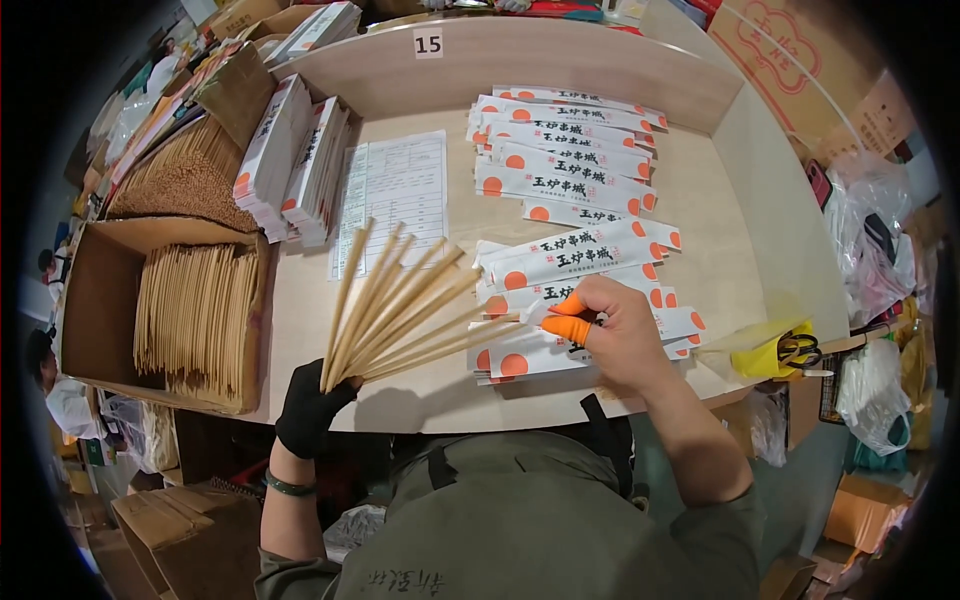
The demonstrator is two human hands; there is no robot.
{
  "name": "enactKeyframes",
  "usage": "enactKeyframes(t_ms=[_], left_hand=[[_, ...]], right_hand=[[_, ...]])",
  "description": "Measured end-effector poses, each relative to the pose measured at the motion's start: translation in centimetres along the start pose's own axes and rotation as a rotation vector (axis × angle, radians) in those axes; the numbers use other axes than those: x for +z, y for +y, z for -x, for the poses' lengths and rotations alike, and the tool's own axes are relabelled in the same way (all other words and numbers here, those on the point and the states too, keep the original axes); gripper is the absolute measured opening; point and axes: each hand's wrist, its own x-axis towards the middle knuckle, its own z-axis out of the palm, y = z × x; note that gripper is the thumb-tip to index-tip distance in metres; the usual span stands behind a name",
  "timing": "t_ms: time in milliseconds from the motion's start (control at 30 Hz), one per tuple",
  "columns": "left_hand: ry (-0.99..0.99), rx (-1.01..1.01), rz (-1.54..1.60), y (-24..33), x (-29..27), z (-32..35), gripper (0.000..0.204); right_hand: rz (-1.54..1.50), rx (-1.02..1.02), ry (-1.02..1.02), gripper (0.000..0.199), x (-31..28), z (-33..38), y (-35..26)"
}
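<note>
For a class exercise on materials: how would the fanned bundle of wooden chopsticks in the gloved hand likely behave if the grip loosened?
The chopsticks look thin, stiff and light, so they would probably not bend. Gripped only at their bases by the left hand, they would likely splay and scatter. Being slender sticks, some might roll on the smooth table.

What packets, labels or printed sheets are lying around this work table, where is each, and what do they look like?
Paper sleeves: stacked at the table's far right, long white strips with orange dots and dark print.
More sleeves: piled under the right hand, same look.
Bundled sleeves: standing on edge at far left, white.
Printed sheet: flat at centre, white with a table of fine print.
Small tag: on the back wall, white square.
Cardboard box: left, brown, holding chopsticks.
</note>
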Motion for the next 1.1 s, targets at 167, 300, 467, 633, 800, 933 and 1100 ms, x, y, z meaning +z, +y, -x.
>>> enactKeyframes(t_ms=[167, 300, 467, 633, 800, 933, 1100], left_hand=[[0.013, 0.001, 0.062, -0.8, -0.5, -0.1, 0.018], [-0.031, -0.003, -0.044, 0.5, -0.4, -0.2, 0.019], [-0.112, 0.000, -0.106, 0.8, -0.9, -1.3, 0.019], [-0.137, 0.146, 0.701, 3.1, 9.3, -3.8, 0.032], [0.294, 0.150, 0.387, 1.5, 9.3, -6.4, 0.006], [0.307, 0.154, 0.177, 0.6, 7.7, -5.9, 0.010], [0.318, 0.085, 0.208, -0.3, 7.8, -4.5, 0.015]], right_hand=[[-0.046, 0.043, 0.013, 0.012, 0.0, 0.2, 0.4], [0.163, -0.121, -0.048, 0.014, -0.2, 0.3, 0.7], [0.454, -0.494, -0.052, 0.017, 0.5, 0.4, 1.1], [0.693, -0.900, -0.165, 0.009, 6.6, -0.5, -0.6], [0.720, -0.873, 0.015, 0.012, 3.8, -1.4, -0.2], [1.002, -0.765, -0.213, 0.021, 2.3, 2.9, 2.7], [0.796, -0.776, -0.085, 0.020, 2.5, 3.4, 4.8]])
